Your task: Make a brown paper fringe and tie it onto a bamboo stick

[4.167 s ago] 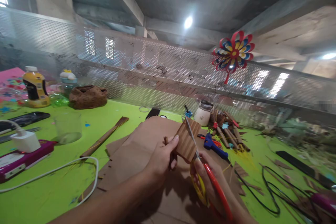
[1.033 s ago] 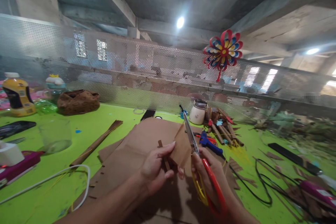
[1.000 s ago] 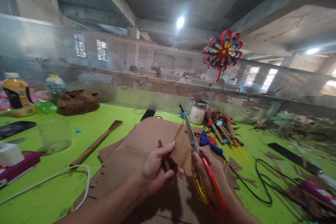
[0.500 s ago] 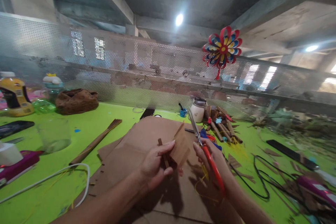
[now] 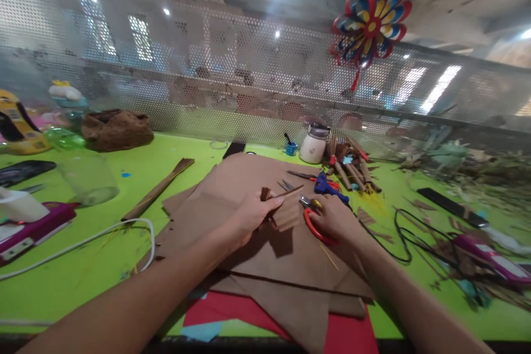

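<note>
My left hand (image 5: 254, 213) is closed on a piece of folded brown corrugated paper (image 5: 288, 214), with a short ridged brown bit rising by the thumb. My right hand (image 5: 334, 215) grips red-handled scissors (image 5: 316, 228) just to the right of that piece. Their blades point left toward the paper, partly covered by it, and two metal tips show beyond its upper edge. Underneath both hands lies a large brown sheet (image 5: 232, 188). A blue glue gun (image 5: 327, 185) lies beyond my right hand, next to a dark-bladed tool (image 5: 299, 175).
A rolled brown bundle (image 5: 157, 191) and a clear cup (image 5: 92, 180) are on the left. A white jar (image 5: 314, 144) and several small brown bundles (image 5: 352, 171) stand at the back. Black cable (image 5: 409, 243) loops on the right among scraps. Perforated mesh (image 5: 199, 77) closes the far side.
The view has tilted down, showing red paper at the front edge. The scissors have swung from pointing upward to pointing left, closer to the brown piece, which has turned in my left hand.
</note>
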The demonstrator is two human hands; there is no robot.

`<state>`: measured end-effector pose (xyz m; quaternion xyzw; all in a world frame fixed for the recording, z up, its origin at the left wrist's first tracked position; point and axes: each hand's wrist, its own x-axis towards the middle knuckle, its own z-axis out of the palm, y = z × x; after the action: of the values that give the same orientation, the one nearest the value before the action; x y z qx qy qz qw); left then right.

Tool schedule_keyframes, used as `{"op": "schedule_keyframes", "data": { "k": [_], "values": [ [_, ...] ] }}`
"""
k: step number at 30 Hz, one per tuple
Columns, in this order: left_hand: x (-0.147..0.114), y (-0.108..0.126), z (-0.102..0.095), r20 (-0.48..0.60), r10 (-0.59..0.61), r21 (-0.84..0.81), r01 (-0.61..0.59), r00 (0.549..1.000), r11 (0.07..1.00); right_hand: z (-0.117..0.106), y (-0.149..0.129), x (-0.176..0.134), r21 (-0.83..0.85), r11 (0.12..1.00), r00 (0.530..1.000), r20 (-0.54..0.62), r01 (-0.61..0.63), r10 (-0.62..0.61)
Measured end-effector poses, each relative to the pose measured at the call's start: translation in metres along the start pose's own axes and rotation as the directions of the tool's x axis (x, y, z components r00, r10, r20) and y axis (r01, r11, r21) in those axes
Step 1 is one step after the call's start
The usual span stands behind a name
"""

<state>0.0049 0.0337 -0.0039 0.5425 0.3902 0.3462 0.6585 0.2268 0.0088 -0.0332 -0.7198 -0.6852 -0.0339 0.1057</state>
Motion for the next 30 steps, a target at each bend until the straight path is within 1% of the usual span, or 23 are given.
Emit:
{"op": "schedule_keyframes", "data": {
  "k": [1,2,3,4,5,6,7,8,9,10,11,13,15,17,19,21,24,27,30],
  "values": [
    [0.000,0.000,0.000,-0.013,0.012,0.032,-0.011,1.000,0.999,-0.002,0.000,0.000,0.013,1.000,0.999,-0.030,0.016,-0.016],
    [0.001,0.000,0.000,-0.020,0.027,0.060,-0.025,0.999,0.998,-0.006,-0.001,-0.001,0.061,0.998,0.997,-0.075,0.029,-0.025],
    [0.001,0.000,0.000,-0.020,0.041,0.088,-0.039,0.999,0.995,-0.010,-0.004,-0.001,0.153,0.987,0.992,-0.121,0.046,-0.028],
    [0.002,0.000,0.000,-0.013,0.052,0.109,-0.050,0.999,0.993,-0.014,-0.007,-0.003,0.283,0.956,0.988,-0.151,0.074,-0.031],
    [0.003,0.000,-0.001,-0.004,0.060,0.121,-0.059,0.998,0.991,-0.019,-0.012,-0.006,0.447,0.889,0.987,-0.155,0.098,-0.031],
    [0.004,0.000,-0.001,0.005,0.064,0.122,-0.064,0.998,0.990,-0.024,-0.018,-0.009,0.620,0.776,0.992,-0.106,0.115,-0.063],
    [0.004,0.000,0.000,0.016,0.068,0.113,-0.069,0.998,0.991,-0.029,-0.025,-0.012,0.763,0.639,0.991,-0.021,0.101,-0.132],
    [0.004,0.001,0.000,0.025,0.073,0.097,-0.075,0.997,0.992,-0.033,-0.032,-0.016,0.852,0.523,0.979,0.072,0.040,-0.193],
    [0.003,0.001,0.001,0.031,0.082,0.082,-0.084,0.996,0.993,-0.035,-0.040,-0.020,0.892,0.452,0.957,0.146,-0.017,-0.253],
    [0.002,0.002,0.001,0.031,0.094,0.073,-0.096,0.995,0.993,-0.037,-0.046,-0.024,0.908,0.416,0.945,0.175,-0.046,-0.277],
    [0.001,0.002,0.002,0.030,0.106,0.073,-0.108,0.994,0.991,-0.037,-0.052,-0.027,0.915,0.398,0.945,0.179,-0.058,-0.272],
    [0.000,0.001,0.003,0.037,0.121,0.097,-0.124,0.992,0.988,-0.035,-0.060,-0.031,0.929,0.364,0.965,0.155,-0.071,-0.209],
    [0.002,-0.002,0.003,0.034,0.130,0.148,-0.134,0.991,0.980,-0.032,-0.062,-0.032,0.948,0.305,0.977,0.144,-0.092,-0.154],
    [0.006,-0.008,0.001,0.019,0.147,0.203,-0.147,0.989,0.968,-0.028,-0.060,-0.032,0.964,0.240,0.975,0.157,-0.116,-0.159],
    [0.010,-0.013,0.000,0.023,0.169,0.236,-0.169,0.985,0.957,-0.025,-0.058,-0.031,0.972,0.198,0.968,0.167,-0.130,-0.186],
    [0.011,-0.016,0.000,0.099,0.184,0.241,-0.203,0.978,0.949,-0.024,-0.056,-0.030,0.974,0.184,0.966,0.168,-0.133,-0.195],
    [0.004,-0.015,0.002,0.203,0.222,0.262,-0.272,0.954,0.926,-0.024,-0.055,-0.029,0.971,0.197,0.970,0.171,-0.136,-0.172],
    [-0.003,-0.011,0.004,0.218,0.246,0.315,-0.307,0.944,0.898,-0.023,-0.055,-0.031,0.967,0.176,0.966,0.213,-0.186,-0.148],
    [-0.004,-0.010,0.006,0.235,0.227,0.305,-0.294,0.945,0.906,-0.021,-0.055,-0.031,0.965,0.157,0.961,0.233,-0.210,-0.147]
  ]
}}
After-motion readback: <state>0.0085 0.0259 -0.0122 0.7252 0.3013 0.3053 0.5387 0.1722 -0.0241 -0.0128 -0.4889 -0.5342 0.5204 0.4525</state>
